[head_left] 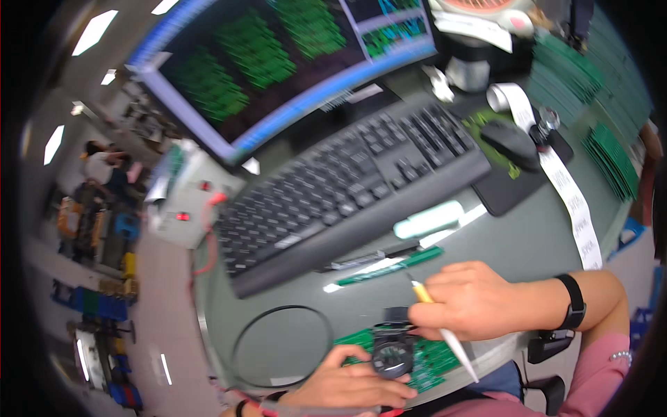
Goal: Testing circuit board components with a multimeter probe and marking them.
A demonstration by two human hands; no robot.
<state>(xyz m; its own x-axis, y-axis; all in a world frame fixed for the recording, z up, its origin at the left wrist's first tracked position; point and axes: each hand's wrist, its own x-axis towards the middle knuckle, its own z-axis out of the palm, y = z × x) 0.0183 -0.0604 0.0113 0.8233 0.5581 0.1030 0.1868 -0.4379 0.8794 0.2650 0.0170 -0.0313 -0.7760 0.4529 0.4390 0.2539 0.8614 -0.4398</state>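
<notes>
My right hand [465,302] is closed round a slim pen-like tool [451,340] with a yellow part, a dark thin tip and a white tapering end. The tip points up and away, and the white end slopes down toward the near edge. Under it lies a green circuit board [434,358] at the table's front. On the board rests a black device [392,354] with a round lens-like face, perhaps a loupe. My left hand [347,382] grips this device, thumb and fingers on either side. The knuckles of my right hand are close to its top.
Beyond lie a green pen [389,266], a black pen [368,257] and a black keyboard [347,187] before a monitor [278,69]. A black cable loop [240,333] is at left. On the right are a mouse [511,144], a label strip [573,201] and stacked green boards [611,160].
</notes>
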